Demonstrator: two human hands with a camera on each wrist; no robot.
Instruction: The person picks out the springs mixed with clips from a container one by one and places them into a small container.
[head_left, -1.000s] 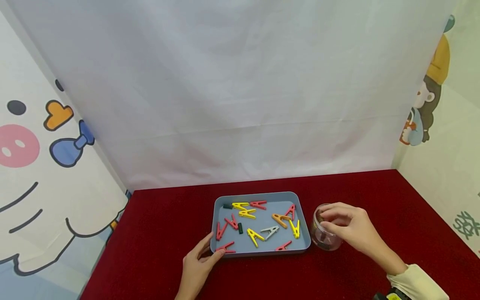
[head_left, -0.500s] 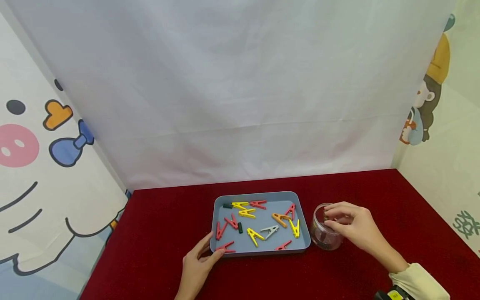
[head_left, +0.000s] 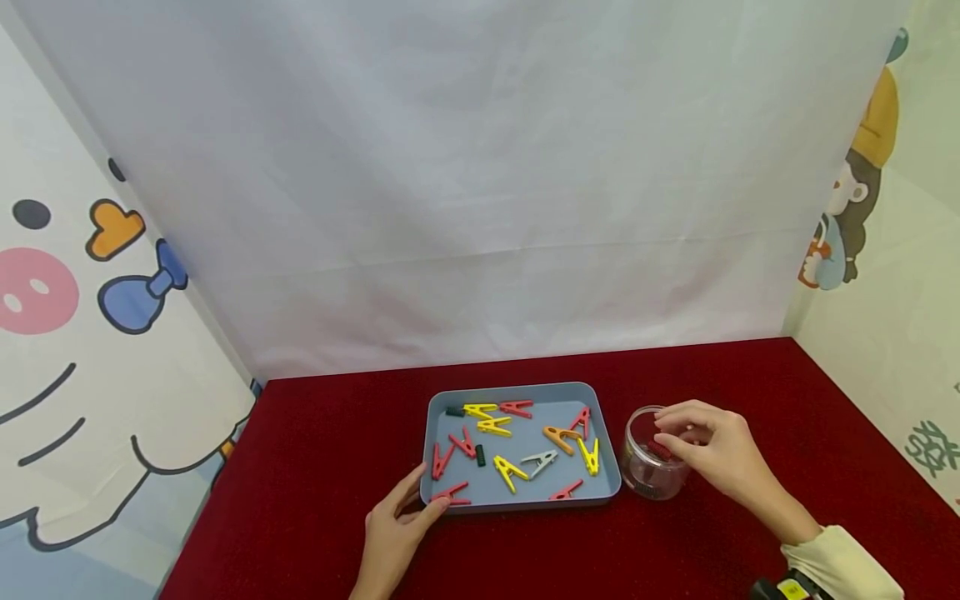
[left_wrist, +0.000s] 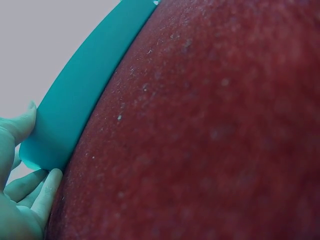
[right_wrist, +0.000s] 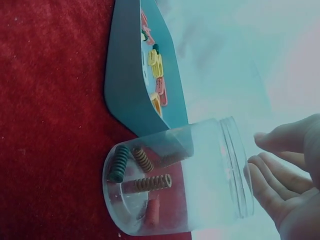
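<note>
My left hand point(head_left: 393, 529) grips the near left corner of a blue-grey tray point(head_left: 525, 507), thumb at the rim. In the left wrist view, its fingers wrap the corner of the tray point(left_wrist: 75, 105). My right hand point(head_left: 720, 450) hovers over the mouth of a clear jar point(head_left: 651, 483), fingers at the rim and nothing between them. Through the wall of the jar point(right_wrist: 210, 170), the right wrist view shows a green coil spring point(right_wrist: 119, 163), brown coil springs point(right_wrist: 155, 183) and a red piece point(right_wrist: 152, 213), probably another spring.
Red, yellow point(head_left: 510, 473), orange point(head_left: 562, 440) and grey clothespins lie spread in the tray with two dark green springs point(head_left: 480, 456). Tray and jar stand side by side on a red cloth point(head_left: 322, 442). A white curtain point(head_left: 487, 208) hangs behind.
A brown coil spring, pinched in my right hand over the jar earlier, has left its fingers. That hand has shifted slightly right. My left hand and the tray have stayed put.
</note>
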